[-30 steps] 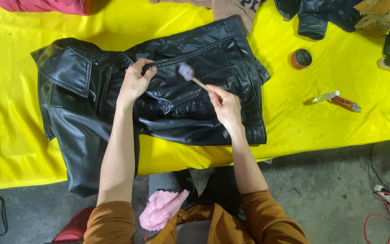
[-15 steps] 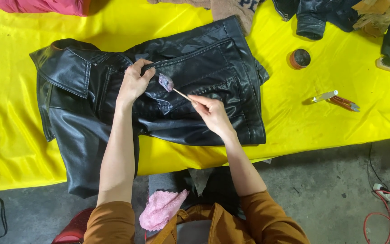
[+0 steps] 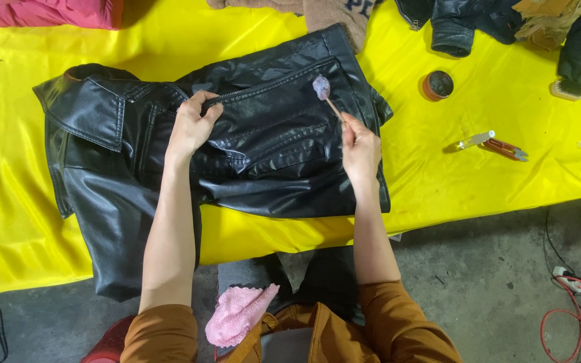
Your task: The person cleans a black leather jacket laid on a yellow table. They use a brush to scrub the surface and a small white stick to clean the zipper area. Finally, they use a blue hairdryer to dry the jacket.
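Note:
A black leather jacket (image 3: 270,141) lies spread on a yellow cloth (image 3: 492,188), one sleeve hanging off the near edge. My left hand (image 3: 191,124) presses down on the jacket beside its zip, fingers gripping the leather. My right hand (image 3: 360,149) pinches a thin wooden stick with a pale purple swab tip (image 3: 321,87); the tip rests on the jacket's right panel near the zip end.
A small round brown tin (image 3: 438,85) sits open on the cloth to the right, with a red-handled tool (image 3: 499,145) further right. Dark and pink garments lie along the far edge. A pink rag (image 3: 237,314) rests on my lap. Cables (image 3: 573,296) lie on the floor at right.
The swab tip went left along the zip towards my left hand, then swept right to the jacket's right panel. My left hand stayed in place.

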